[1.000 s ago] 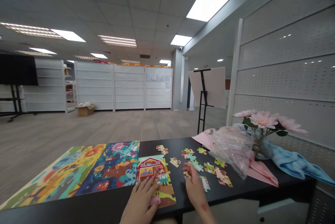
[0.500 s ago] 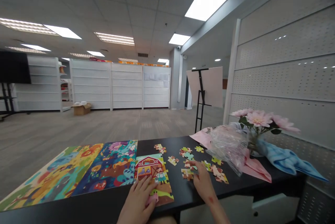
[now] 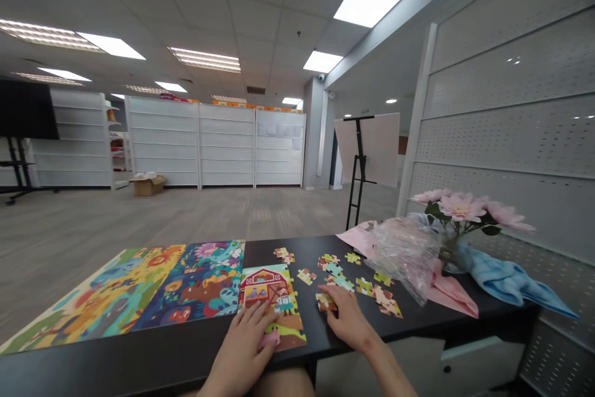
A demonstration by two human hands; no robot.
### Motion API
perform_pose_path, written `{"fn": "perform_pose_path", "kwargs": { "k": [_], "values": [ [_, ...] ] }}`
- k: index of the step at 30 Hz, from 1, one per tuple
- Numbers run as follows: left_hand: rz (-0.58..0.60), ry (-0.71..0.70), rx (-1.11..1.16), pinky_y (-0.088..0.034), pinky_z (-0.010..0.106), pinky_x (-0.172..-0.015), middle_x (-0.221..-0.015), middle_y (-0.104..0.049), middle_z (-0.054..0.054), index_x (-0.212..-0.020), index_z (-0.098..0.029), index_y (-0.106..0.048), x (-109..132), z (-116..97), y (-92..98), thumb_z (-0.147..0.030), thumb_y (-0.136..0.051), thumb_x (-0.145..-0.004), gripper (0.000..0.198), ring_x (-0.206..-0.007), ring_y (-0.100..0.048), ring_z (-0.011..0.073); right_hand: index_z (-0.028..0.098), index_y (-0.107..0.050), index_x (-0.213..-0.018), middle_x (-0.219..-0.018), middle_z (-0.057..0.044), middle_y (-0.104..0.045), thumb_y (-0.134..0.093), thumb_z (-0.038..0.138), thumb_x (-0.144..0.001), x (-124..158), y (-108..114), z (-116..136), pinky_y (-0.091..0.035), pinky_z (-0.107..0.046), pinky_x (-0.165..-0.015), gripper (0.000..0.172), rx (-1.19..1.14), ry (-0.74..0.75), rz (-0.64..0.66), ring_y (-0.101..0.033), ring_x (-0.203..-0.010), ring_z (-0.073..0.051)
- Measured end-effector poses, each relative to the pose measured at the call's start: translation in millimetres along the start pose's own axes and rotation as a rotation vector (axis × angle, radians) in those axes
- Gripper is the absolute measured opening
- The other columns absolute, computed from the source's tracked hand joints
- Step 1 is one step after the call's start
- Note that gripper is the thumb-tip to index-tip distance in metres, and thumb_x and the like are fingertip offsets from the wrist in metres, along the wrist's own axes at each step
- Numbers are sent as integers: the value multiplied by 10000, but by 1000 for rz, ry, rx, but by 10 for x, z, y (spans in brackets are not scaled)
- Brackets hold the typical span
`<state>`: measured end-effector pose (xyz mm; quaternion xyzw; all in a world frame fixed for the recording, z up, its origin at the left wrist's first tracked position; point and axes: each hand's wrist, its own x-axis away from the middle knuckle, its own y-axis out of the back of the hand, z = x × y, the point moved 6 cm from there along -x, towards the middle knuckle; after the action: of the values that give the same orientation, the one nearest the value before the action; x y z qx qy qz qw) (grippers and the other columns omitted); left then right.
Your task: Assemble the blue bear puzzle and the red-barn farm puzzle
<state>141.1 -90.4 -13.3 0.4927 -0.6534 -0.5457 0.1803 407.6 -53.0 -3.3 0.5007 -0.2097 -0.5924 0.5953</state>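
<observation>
Jigsaw piece (image 3: 325, 303) sitting lower centre on black tabletop (image 3: 153, 363), right grip (image 3: 341, 310) curving shut over it; left grip (image 3: 246, 347), fingers spread, is pressing on the lengthwise barn puzzle (image 3: 272, 292) just left, its hold on a pink piece (image 3: 269, 340) unclear.

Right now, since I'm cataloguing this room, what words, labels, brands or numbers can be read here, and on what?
No word, brand or number can be read clearly anywhere.
Sheets of paper on the white shelving: too small to read.
Orange strip along the shelving's top: too blurred to read.
Barn jigsaw puzzle: no lettering I can make out.
</observation>
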Motion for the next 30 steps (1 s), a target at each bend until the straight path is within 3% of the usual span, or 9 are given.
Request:
{"fn": "perform_pose_path", "kwargs": {
  "k": [3,8,10,13,16,20,23,30],
  "values": [
    [8,9,2,-303,537,-1164,-1529,-435,-9,-1395,-395,-514,-5,-2,6,-458,-465,-984,419,-1415,-386,286,179,-529,-1375,-1397,-120,-554,-517,176,-775,-63,-16,-48,-320,-403,-1120,600,-4,30,68,-458,-1318,-265],
    [25,22,18,-290,555,-1164,-1535,-424,-14,-1393,-401,-511,-10,-31,36,-460,-451,-985,416,-1424,-371,287,195,-634,-1228,-1187,-92,-656,-627,155,-668,-249,56,-54,-412,-350,-1014,561,3,-38,174,-544,-1164,-265],
    [25,31,25,-287,556,-1165,-1532,-430,-15,-1387,-404,-517,-5,-43,57,-456,-455,-983,411,-1423,-372,286,210,-664,-1160,-1127,-76,-661,-653,148,-623,-322,128,-27,-441,-335,-944,541,-10,-85,143,-576,-1085,-254],
    [26,24,33,-281,554,-1169,-1536,-423,-20,-1391,-414,-507,4,-64,85,-445,-466,-979,415,-1423,-372,284,207,-713,-995,-877,-32,-658,-622,203,-671,-362,198,34,-470,-309,-780,336,-144,-126,24,-609,-830,-203],
    [25,6,33,-277,555,-1169,-1537,-422,-19,-1395,-421,-499,10,-80,99,-430,-476,-976,420,-1426,-366,285,196,-684,-854,-657,17,-571,-602,316,-726,-280,65,88,-454,-269,-607,194,-450,-148,-15,-546,-615,-153],
    [10,4,37,-276,551,-1168,-1537,-424,-9,-1385,-408,-514,9,-73,94,-413,-484,-973,414,-1425,-367,286,213,-573,-791,-633,31,-566,-643,459,-719,-80,-265,118,-450,-237,-492,266,-759,-254,18,-533,-543,-135],
    [10,6,35,-262,554,-1173,-1545,-412,-7,-1394,-404,-504,6,-66,85,-420,-480,-974,420,-1429,-358,285,224,-525,-736,-579,49,-547,-669,453,-713,12,-342,138,-429,-221,-467,271,-733,-289,-7,-531,-514,-128],
    [7,7,30,-272,541,-1166,-1540,-422,1,-1393,-395,-507,19,-72,97,-414,-502,-963,431,-1421,-368,287,234,-440,-653,-520,76,-475,-639,434,-718,40,-254,210,-336,-209,-414,289,-653,-261,39,-423,-446,-98]
  ]
}}
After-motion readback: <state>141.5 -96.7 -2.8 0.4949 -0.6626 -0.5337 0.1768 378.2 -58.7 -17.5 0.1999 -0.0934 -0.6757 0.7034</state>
